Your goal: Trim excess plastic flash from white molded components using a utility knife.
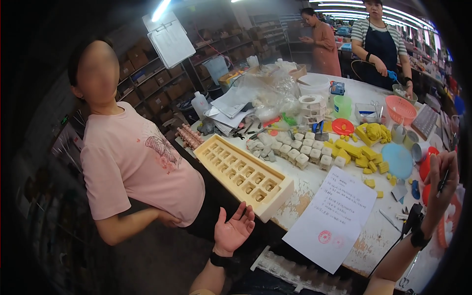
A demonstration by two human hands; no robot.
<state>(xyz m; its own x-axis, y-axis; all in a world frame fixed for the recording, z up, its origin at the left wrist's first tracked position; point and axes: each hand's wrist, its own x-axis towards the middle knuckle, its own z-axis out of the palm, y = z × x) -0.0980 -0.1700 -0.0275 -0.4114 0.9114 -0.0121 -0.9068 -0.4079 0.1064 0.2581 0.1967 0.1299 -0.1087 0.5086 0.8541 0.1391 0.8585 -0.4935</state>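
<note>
My left hand (235, 230) is open, palm up and fingers spread, with nothing in it. It is just below the near end of a long cream mould tray (279, 200) with rows of square cavities. The tray juts over the table's left edge. Raised at the far right, my right hand (441, 184) is closed around a thin dark pen-like tool (443, 181). Between my arms, a white sheet (334, 216) with handwriting and red stamps lies on the table. Small white cube-shaped pieces (302, 152) stand in rows beyond it, beside yellow clay-like blocks (361, 152).
A person in a pink shirt (132, 167) stands at my left. Two people (322, 44) stand beyond the table. Plastic bags (278, 93), a coral basket (400, 109), a blue disc (397, 160) and a craft knife (390, 220) are on the worn white table (300, 201).
</note>
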